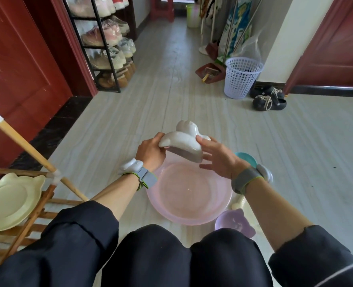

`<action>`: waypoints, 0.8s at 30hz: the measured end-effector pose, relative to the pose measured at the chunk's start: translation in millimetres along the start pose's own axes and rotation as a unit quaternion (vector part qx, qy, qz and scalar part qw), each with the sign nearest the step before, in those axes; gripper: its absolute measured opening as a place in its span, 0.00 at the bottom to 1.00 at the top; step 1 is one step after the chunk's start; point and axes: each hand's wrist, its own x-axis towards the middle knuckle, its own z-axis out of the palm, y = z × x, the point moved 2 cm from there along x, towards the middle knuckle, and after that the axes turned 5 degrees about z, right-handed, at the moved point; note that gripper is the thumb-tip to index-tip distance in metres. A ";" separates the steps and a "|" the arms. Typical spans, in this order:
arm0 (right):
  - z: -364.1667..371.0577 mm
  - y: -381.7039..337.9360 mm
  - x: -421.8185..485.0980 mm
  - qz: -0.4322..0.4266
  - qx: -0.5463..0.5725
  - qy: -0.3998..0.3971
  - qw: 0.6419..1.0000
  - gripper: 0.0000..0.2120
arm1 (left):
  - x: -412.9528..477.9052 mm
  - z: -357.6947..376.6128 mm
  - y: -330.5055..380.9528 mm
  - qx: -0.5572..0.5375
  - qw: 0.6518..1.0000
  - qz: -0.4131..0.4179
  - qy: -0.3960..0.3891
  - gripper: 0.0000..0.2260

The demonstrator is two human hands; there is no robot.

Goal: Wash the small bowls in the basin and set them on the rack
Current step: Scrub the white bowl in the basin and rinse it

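Bowl point(182, 145) upside down above basin point(189, 193), likely draining; left hand point(150, 152) fingers clamped on its rim, right hand point(218, 160) fingers apart, steadying opposite edge. Rack point(37, 206) left of fingers.

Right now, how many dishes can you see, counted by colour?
White: 3, one held, one by the left wrist, one by the right wrist
Teal: 1
Purple: 1
Pale green plate on the rack: 1
Total: 6
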 end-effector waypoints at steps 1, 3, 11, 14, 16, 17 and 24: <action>-2.4 -0.5 4.3 -0.001 0.004 -0.001 1.000 0.43 | 2.4 -0.9 -1.7 -0.002 1.000 0.005 -0.010 0.14; -4.2 -2.2 11.0 -0.008 -0.009 0.011 1.000 0.43 | 6.7 -3.1 -3.2 -0.002 0.999 0.018 -0.034 0.15; -1.7 -0.9 24.4 0.010 -0.021 -0.074 0.997 0.43 | 9.8 -4.8 -9.3 -0.037 0.990 0.080 -0.105 0.22; 0.8 -4.9 17.0 0.026 -0.059 -0.053 0.997 0.41 | 9.6 -1.3 -16.2 -0.033 0.990 0.083 -0.112 0.22; 3.5 -8.4 10.6 0.022 -0.093 -0.030 0.995 0.39 | 10.1 2.8 -20.4 -0.035 0.990 0.082 -0.112 0.22; 3.9 -8.1 9.7 0.020 -0.108 -0.017 0.994 0.38 | 11.6 6.8 -23.5 -0.042 0.990 0.077 -0.114 0.22; 8.7 26.4 22.8 0.006 -0.100 0.104 0.990 0.32 | 14.0 31.3 -43.6 -0.040 0.984 -0.013 -0.174 0.18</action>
